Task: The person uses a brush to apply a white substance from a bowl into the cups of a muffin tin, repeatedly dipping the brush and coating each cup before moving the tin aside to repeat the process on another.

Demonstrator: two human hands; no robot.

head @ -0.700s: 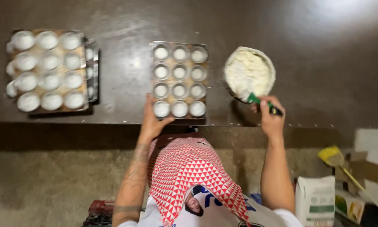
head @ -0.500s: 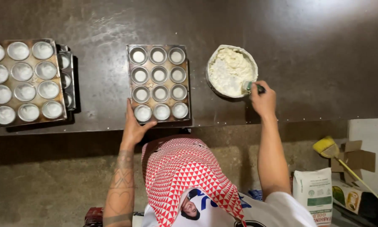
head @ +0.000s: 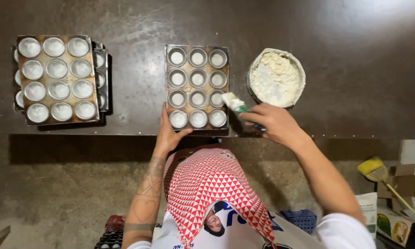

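A metal muffin tray with twelve round cups sits in the middle of the dark worktop. My left hand rests on its near left corner and holds it steady. My right hand grips a green-handled brush whose white, coated bristles hover over the tray's right edge. Just right of the tray stands a round bowl full of white paste. A red and white patterned head cloth covers the head below.
A stack of similar muffin trays with whitened cups sits at the left of the worktop. On the floor at right are a yellow broom, cardboard boxes, a white bag and a blue crate.
My right hand has lifted the brush out of the bowl and carried it left to the tray. The view has shifted, so the trays sit further right in the frame.
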